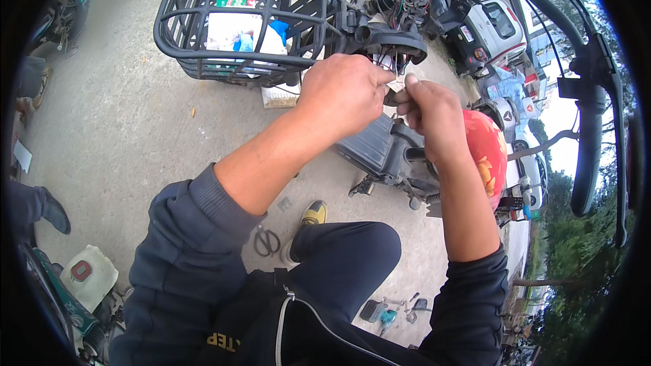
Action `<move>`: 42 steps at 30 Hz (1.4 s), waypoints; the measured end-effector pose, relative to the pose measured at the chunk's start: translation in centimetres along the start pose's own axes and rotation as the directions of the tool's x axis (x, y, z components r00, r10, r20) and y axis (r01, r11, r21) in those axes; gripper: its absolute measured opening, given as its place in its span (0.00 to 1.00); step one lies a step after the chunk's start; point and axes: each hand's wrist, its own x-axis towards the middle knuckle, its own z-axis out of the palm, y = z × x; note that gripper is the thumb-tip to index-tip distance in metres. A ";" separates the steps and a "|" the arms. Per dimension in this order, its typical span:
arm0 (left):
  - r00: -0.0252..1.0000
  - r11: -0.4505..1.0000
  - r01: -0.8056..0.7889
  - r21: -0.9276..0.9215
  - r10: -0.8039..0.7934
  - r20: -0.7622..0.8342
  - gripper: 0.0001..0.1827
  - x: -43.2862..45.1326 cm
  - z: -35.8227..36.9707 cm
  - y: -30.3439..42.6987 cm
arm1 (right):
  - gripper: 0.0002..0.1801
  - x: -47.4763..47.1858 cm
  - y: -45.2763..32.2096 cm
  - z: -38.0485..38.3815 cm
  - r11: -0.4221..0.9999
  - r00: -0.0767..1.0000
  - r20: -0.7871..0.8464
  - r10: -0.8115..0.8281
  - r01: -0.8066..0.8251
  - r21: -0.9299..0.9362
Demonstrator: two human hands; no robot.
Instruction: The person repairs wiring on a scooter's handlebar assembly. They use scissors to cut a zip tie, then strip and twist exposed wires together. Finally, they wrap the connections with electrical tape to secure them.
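Observation:
Before me stands an electric scooter with its front housing point(389, 43) opened and bundled wires point(391, 63) hanging out. Just below these wires, both my hands meet. My left hand point(343, 94), its back towards me, has its fingertips closed at a thin pale wire point(396, 76). My right hand point(432, 112) pinches a small dark piece point(390, 97), too small to name. The fingers partly hide both. Left of the housing is a black plastic basket point(323, 10) holding a green package point(238, 0) and white and blue wrappers point(236, 30).
The handlebar grip with brake lever point(590, 147) hangs at right. Below my hands are the ribbed footboard point(368, 145) and red flowered seat point(483, 152). Scissors point(266, 241) and a teal power tool point(388, 317) lie on the concrete. Another person's shoe point(55, 211) shows at left.

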 end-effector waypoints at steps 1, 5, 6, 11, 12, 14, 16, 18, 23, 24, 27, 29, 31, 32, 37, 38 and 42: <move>1.000 1.000 0.009 -0.013 -0.009 0.000 0.16 0.0 -0.1 -0.1 | 0.11 -0.1 0.4 -0.2 0.924 0.974 -0.078 -0.210 0.172 -0.342; 1.000 1.000 -0.016 0.020 0.015 0.010 0.15 0.0 0.0 -0.1 | 0.12 0.2 1.6 -0.1 0.202 0.339 0.030 -0.940 0.628 -0.751; 1.000 0.999 -0.015 0.030 0.015 0.011 0.15 0.0 0.0 -0.1 | 0.14 0.1 1.7 0.0 0.129 0.295 0.088 -0.952 0.644 -0.754; 1.000 1.000 -0.002 0.020 0.002 0.011 0.15 0.0 -0.1 0.0 | 0.07 -0.2 1.0 1.4 0.480 0.600 -0.025 -0.800 0.613 -0.628; 1.000 0.999 0.012 0.035 -0.013 0.024 0.15 0.0 -0.1 0.1 | 0.06 -0.4 0.8 1.9 0.754 0.802 -0.129 -0.583 0.476 -0.452; 0.998 0.999 0.031 0.038 -0.033 0.050 0.15 0.1 -0.3 0.2 | 0.11 0.1 0.1 1.6 0.995 1.000 -0.025 -0.008 0.011 0.096; 0.996 0.999 0.046 0.017 -0.047 0.073 0.15 0.0 -0.4 0.2 | 0.15 0.4 -0.5 0.9 0.826 0.949 0.233 0.210 -0.300 0.477; 0.997 0.999 0.042 -0.011 -0.042 0.060 0.15 0.0 -0.5 0.2 | 0.21 0.4 -0.6 0.3 0.675 0.889 0.357 0.286 -0.451 0.584; 1.000 0.999 0.016 -0.047 -0.015 0.022 0.15 -0.2 -0.4 -0.1 | 0.09 -0.9 1.1 0.9 0.819 0.841 -0.180 -0.510 0.411 -0.399; 1.000 0.999 0.016 -0.036 -0.015 0.020 0.15 -0.2 -0.3 -0.1 | 0.07 -0.9 1.4 1.0 0.653 0.687 -0.167 -0.707 0.543 -0.528; 1.000 1.000 -0.013 0.001 0.013 0.009 0.14 -0.1 -0.1 -0.2 | 0.10 -0.3 1.9 1.2 0.249 0.359 -0.002 -0.933 0.642 -0.726; 0.999 0.999 -0.037 0.031 0.036 0.020 0.14 0.0 -0.2 -0.2 | 0.09 0.0 1.7 1.5 0.199 0.331 0.031 -0.943 0.636 -0.745; 1.000 1.000 -0.017 0.004 0.017 0.019 0.14 -0.1 -0.2 -0.1 | 0.06 -0.1 1.4 2.0 0.293 0.401 -0.016 -0.916 0.641 -0.709; 1.000 1.000 -0.008 -0.011 0.008 0.021 0.14 -0.1 -0.3 0.0 | 0.04 -0.2 1.2 2.1 0.405 0.523 -0.034 -0.852 0.614 -0.677; 1.000 0.999 -0.022 0.030 0.022 -0.001 0.14 -0.3 -0.3 0.2 | 0.09 0.0 0.6 1.0 0.870 0.987 0.099 0.125 -0.157 0.467; 1.000 0.999 -0.028 0.034 0.028 -0.012 0.14 -0.3 -0.3 0.1 | 0.09 -0.1 0.8 0.9 0.947 0.999 0.006 0.034 -0.035 0.319; 0.998 0.999 -0.039 -0.012 0.038 -0.042 0.14 -0.4 -0.2 -0.1 | 0.08 -0.4 2.3 0.9 0.876 0.917 -0.162 -0.365 0.279 -0.394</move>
